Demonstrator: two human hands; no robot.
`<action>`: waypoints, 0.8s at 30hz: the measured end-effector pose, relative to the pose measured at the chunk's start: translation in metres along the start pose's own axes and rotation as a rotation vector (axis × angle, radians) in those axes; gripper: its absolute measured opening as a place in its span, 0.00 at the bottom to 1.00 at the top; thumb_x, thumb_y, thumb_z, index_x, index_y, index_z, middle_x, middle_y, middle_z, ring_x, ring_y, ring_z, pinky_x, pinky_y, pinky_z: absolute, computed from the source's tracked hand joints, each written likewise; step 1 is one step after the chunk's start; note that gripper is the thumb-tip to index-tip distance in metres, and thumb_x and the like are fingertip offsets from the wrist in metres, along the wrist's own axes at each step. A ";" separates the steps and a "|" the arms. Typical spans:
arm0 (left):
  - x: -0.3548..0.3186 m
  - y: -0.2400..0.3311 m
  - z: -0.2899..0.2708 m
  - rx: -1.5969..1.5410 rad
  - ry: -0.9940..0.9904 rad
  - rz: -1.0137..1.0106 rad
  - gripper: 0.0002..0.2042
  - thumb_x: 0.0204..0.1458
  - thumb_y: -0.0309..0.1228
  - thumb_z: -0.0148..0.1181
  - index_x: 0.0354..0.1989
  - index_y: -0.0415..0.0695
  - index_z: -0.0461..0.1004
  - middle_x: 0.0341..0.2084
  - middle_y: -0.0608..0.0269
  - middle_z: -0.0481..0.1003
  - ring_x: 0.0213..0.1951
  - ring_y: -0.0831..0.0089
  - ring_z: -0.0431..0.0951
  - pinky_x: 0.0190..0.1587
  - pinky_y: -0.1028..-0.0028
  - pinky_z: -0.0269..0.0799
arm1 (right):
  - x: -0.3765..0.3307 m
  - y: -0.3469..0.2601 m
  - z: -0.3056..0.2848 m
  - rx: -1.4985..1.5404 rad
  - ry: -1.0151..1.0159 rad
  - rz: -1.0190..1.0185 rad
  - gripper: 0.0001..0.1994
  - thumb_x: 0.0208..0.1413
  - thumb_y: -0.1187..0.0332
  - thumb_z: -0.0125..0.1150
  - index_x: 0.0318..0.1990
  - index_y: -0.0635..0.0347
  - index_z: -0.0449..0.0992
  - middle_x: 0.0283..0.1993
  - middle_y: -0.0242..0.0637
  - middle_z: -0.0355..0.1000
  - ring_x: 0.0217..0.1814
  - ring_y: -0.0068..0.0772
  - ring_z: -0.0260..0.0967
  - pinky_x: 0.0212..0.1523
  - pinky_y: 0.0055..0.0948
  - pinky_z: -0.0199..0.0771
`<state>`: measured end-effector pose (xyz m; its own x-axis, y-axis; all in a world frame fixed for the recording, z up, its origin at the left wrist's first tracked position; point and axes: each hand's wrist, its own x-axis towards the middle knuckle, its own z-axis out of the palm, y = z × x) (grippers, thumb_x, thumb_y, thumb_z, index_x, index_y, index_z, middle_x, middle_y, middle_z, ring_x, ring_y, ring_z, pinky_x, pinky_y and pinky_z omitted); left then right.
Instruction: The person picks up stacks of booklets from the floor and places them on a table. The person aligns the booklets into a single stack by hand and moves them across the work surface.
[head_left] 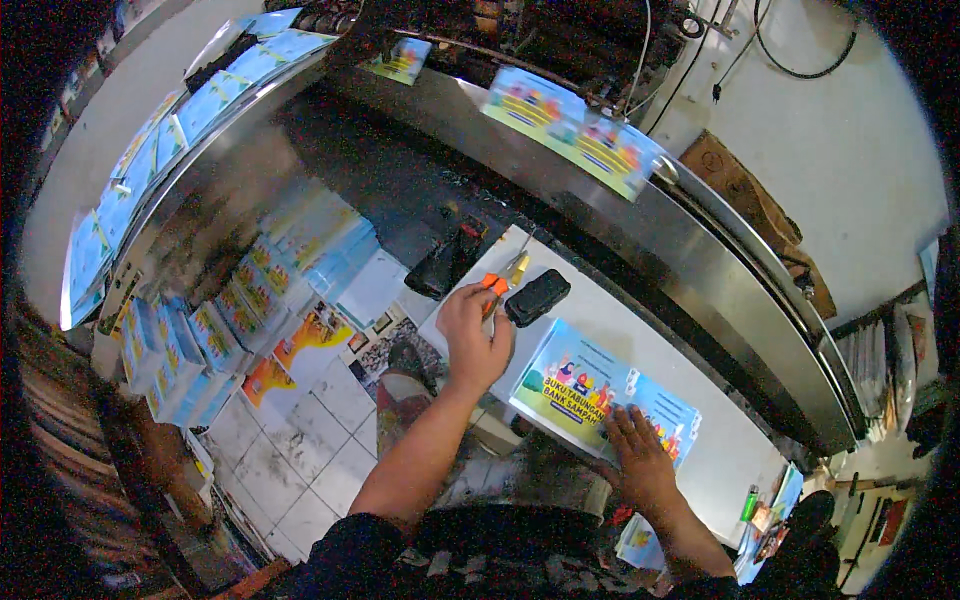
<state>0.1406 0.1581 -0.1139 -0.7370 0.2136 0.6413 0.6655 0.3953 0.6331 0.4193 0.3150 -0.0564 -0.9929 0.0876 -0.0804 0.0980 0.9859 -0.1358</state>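
White worktable (640, 330) beside a long steel machine: your left hand (475, 340) closes around orange-handled pliers (503, 277) by their grips, stiff and weighty, while your right hand (640, 460) lies flat, fingers spread, pinning a thin, slippery printed booklet cover (580, 385) at its near edge.

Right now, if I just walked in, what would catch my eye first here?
Probably the bright blue printed sheet on the white worktop, pinned flat at its near edge by the right hand. Just left of it, the left hand grips an orange-handled tool beside a small black case. Stacks of similar blue booklets fill the floor at left.
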 end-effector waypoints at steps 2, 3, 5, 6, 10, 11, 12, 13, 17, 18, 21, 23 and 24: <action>0.003 0.002 0.000 0.009 0.002 -0.004 0.15 0.45 0.26 0.59 0.44 0.41 0.69 0.47 0.49 0.70 0.51 0.51 0.67 0.54 0.54 0.56 | 0.001 0.002 0.008 -0.038 0.035 0.002 0.38 0.48 0.52 0.67 0.64 0.60 0.61 0.69 0.49 0.55 0.72 0.54 0.50 0.70 0.48 0.51; 0.004 0.003 -0.001 0.009 0.000 -0.008 0.15 0.45 0.26 0.59 0.44 0.41 0.69 0.47 0.49 0.70 0.50 0.51 0.67 0.54 0.54 0.56 | 0.002 0.002 0.010 -0.111 0.066 -0.001 0.38 0.48 0.52 0.68 0.64 0.59 0.62 0.68 0.46 0.57 0.71 0.50 0.52 0.68 0.46 0.55; 0.006 0.003 -0.001 0.009 0.000 -0.014 0.15 0.45 0.26 0.59 0.44 0.41 0.69 0.47 0.49 0.70 0.50 0.51 0.68 0.53 0.54 0.56 | 0.005 0.003 0.005 -0.186 0.097 -0.005 0.37 0.47 0.53 0.68 0.63 0.58 0.63 0.67 0.44 0.59 0.70 0.47 0.55 0.66 0.45 0.60; 0.005 0.001 0.001 -0.003 -0.003 -0.011 0.15 0.45 0.26 0.59 0.44 0.41 0.69 0.46 0.50 0.70 0.50 0.51 0.67 0.53 0.54 0.57 | 0.009 0.004 -0.006 -0.041 0.031 0.049 0.34 0.47 0.54 0.68 0.61 0.56 0.66 0.64 0.42 0.64 0.67 0.45 0.59 0.63 0.43 0.64; 0.004 0.001 -0.002 -0.010 0.004 0.011 0.15 0.45 0.26 0.59 0.43 0.42 0.69 0.47 0.51 0.70 0.50 0.52 0.68 0.53 0.55 0.57 | 0.031 0.023 -0.058 0.314 -0.333 0.230 0.28 0.52 0.53 0.63 0.58 0.53 0.70 0.51 0.45 0.75 0.53 0.45 0.73 0.53 0.40 0.73; 0.004 0.003 -0.002 -0.021 0.009 0.010 0.15 0.45 0.26 0.59 0.43 0.42 0.69 0.47 0.51 0.70 0.50 0.52 0.68 0.53 0.55 0.57 | 0.024 0.035 -0.049 0.406 -0.144 0.137 0.20 0.53 0.56 0.61 0.51 0.55 0.75 0.40 0.48 0.78 0.42 0.50 0.76 0.47 0.42 0.76; 0.004 0.004 -0.002 -0.004 0.001 -0.007 0.15 0.45 0.25 0.59 0.43 0.42 0.70 0.47 0.51 0.70 0.50 0.52 0.68 0.53 0.55 0.56 | 0.026 0.042 -0.058 0.400 -0.142 0.135 0.20 0.53 0.56 0.61 0.51 0.55 0.75 0.40 0.48 0.78 0.42 0.50 0.76 0.47 0.42 0.76; 0.004 0.004 -0.001 0.014 -0.006 -0.024 0.15 0.45 0.25 0.59 0.43 0.42 0.70 0.47 0.52 0.70 0.50 0.53 0.68 0.53 0.55 0.56 | 0.032 0.048 -0.074 0.356 -0.199 0.174 0.18 0.55 0.58 0.59 0.50 0.55 0.76 0.40 0.49 0.77 0.41 0.51 0.76 0.45 0.43 0.75; 0.005 0.006 0.001 -0.008 0.004 -0.018 0.14 0.45 0.25 0.59 0.43 0.42 0.71 0.47 0.52 0.70 0.51 0.53 0.68 0.54 0.54 0.55 | 0.053 0.134 -0.135 -0.093 0.249 0.280 0.12 0.53 0.72 0.57 0.45 0.59 0.78 0.39 0.52 0.76 0.39 0.49 0.75 0.42 0.40 0.73; 0.001 -0.004 -0.006 0.028 0.008 -0.025 0.15 0.45 0.26 0.59 0.43 0.42 0.71 0.47 0.52 0.70 0.51 0.53 0.68 0.54 0.54 0.55 | 0.086 0.105 -0.168 0.105 0.449 0.433 0.14 0.54 0.76 0.54 0.48 0.60 0.77 0.43 0.52 0.76 0.43 0.49 0.75 0.44 0.39 0.73; 0.001 0.000 -0.003 0.011 0.012 -0.028 0.15 0.45 0.26 0.59 0.43 0.42 0.71 0.46 0.52 0.70 0.51 0.53 0.68 0.53 0.55 0.56 | 0.127 0.127 -0.200 -0.278 1.014 0.205 0.24 0.54 0.82 0.47 0.59 0.52 0.71 0.59 0.47 0.70 0.58 0.46 0.70 0.57 0.40 0.70; 0.005 0.003 -0.004 0.023 0.020 -0.022 0.14 0.45 0.26 0.59 0.43 0.42 0.71 0.46 0.52 0.70 0.50 0.53 0.68 0.53 0.55 0.56 | 0.154 0.162 -0.188 -0.370 0.968 0.216 0.25 0.54 0.82 0.47 0.59 0.51 0.70 0.61 0.45 0.68 0.61 0.45 0.68 0.59 0.41 0.68; 0.006 0.004 -0.003 0.005 0.008 -0.026 0.14 0.45 0.26 0.59 0.43 0.42 0.71 0.46 0.53 0.70 0.50 0.53 0.68 0.53 0.55 0.56 | 0.162 0.182 -0.171 -0.463 0.909 0.235 0.26 0.54 0.82 0.47 0.60 0.49 0.69 0.63 0.44 0.66 0.63 0.45 0.65 0.61 0.42 0.66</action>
<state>0.1395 0.1585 -0.1066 -0.7530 0.1963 0.6281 0.6456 0.4051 0.6474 0.2651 0.5330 0.0750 -0.6474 0.1690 0.7432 0.4499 0.8718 0.1937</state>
